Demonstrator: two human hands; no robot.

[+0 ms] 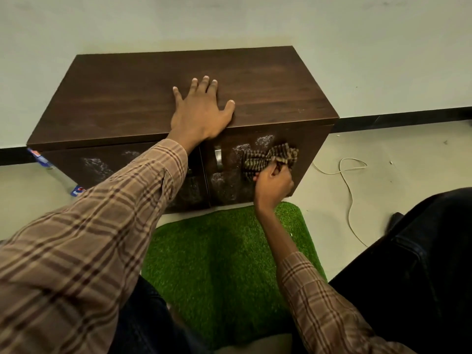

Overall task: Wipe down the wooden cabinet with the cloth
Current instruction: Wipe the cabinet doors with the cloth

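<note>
Low wooden cabinet, two doors, mid-wipe, seen from above.
Dark brown cabinet (143, 98) standing against a pale wall (229, 21) with black skirting. Left hand (201, 111) laid flat on the top near its front edge, fingers spread. Right hand (273, 183) gripping a bunched striped cloth (269, 159) against the right door; whitish smears (97, 166) on both door fronts. Metal handle (217, 158) on the right door, just left of the cloth. Green turf mat (224, 251) on the floor before the cabinet. White cable (351, 192) trailing on the floor to the right. Plastic bottle (55, 172) lying at the cabinet's left end. Plaid sleeves, dark trousers.
</note>
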